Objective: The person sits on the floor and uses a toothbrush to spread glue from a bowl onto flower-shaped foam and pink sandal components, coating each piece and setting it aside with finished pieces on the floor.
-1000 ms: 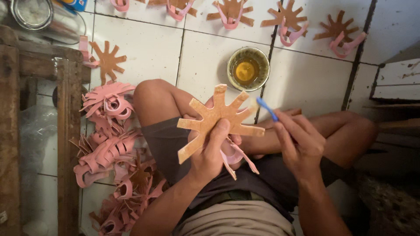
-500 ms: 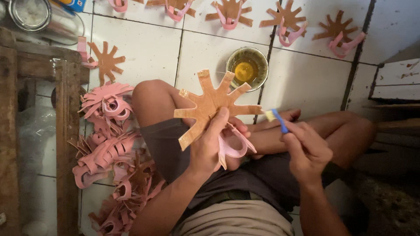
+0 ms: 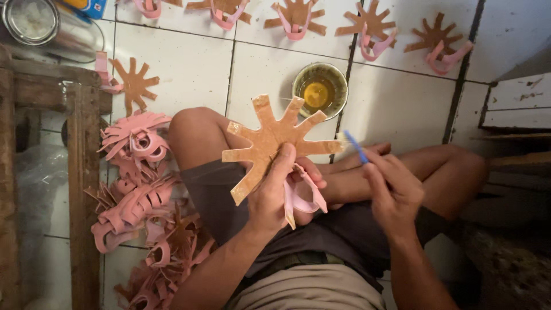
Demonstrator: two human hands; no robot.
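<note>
My left hand (image 3: 274,195) grips a tan star-shaped cut-out (image 3: 270,140) with several radiating arms, held up over my lap, and a pink strap piece (image 3: 303,195) hangs under the same hand. My right hand (image 3: 393,192) holds a blue-handled brush (image 3: 354,145) whose tip touches the end of the cut-out's right arm. A small round tin of yellow glue (image 3: 319,90) stands on the white tiled floor (image 3: 189,63) just beyond the cut-out. I sit cross-legged with my knees to either side.
A heap of pink strap pieces (image 3: 138,201) lies by my left knee. More tan star cut-outs with pink straps (image 3: 370,28) lie in a row along the far tiles, and one (image 3: 133,85) lies at left. A wooden frame (image 3: 80,172) and a jar (image 3: 34,23) stand at left.
The star cut-out has turned in my left hand and shifted slightly. My right hand carried the brush from beside the cut-out to the tip of its right arm.
</note>
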